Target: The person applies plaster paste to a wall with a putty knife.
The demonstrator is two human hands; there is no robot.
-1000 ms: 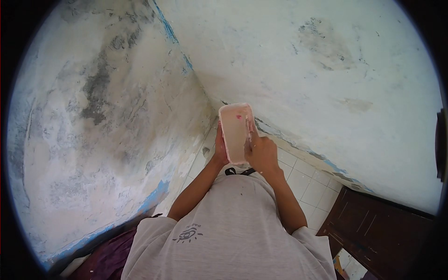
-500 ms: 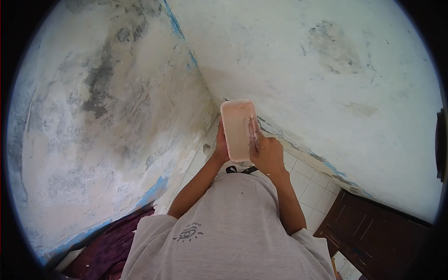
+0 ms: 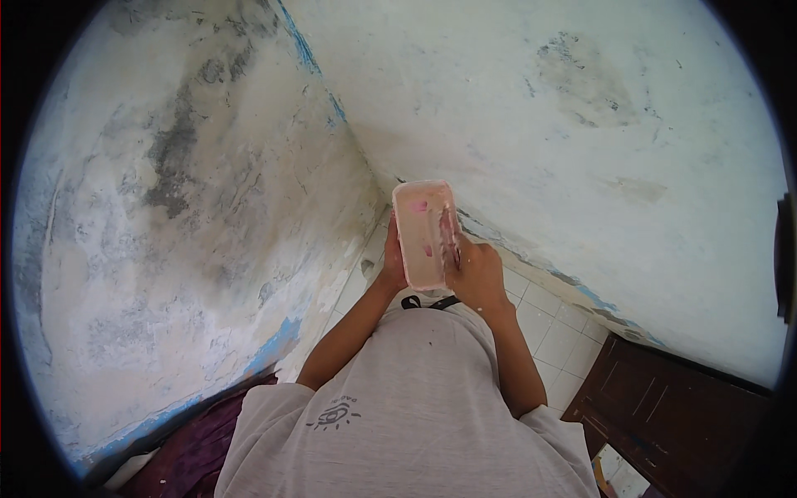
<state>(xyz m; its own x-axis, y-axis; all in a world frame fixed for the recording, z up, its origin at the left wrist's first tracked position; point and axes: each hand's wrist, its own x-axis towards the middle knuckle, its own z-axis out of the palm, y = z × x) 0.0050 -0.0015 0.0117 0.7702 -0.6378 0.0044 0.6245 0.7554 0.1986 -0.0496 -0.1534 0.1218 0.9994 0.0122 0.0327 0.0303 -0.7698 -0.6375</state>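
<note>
A pinkish rectangular tray (image 3: 422,183), smeared with a pale paste, is held up in front of my chest. My left hand (image 3: 393,259) grips its left side, fingers partly hidden behind it. My right hand (image 3: 479,272) is closed at the tray's right side around a putty knife (image 3: 449,236). The knife's paste-coated blade lies along the inside of the right edge; its handle is mostly covered by my fingers. Two brighter pink patches show through the paste on the tray's bottom.
Two patchy, stained walls, one on the left (image 3: 207,274) and one on the right (image 3: 540,158), meet in a corner ahead. White floor tiles (image 3: 544,336) lie below. A dark brown wooden piece (image 3: 656,407) stands at lower right, purple cloth (image 3: 199,444) at lower left.
Bright pink patches have appeared on the tray's bottom where smooth paste was before. Both hands stay at the tray, and the view has shifted slightly.
</note>
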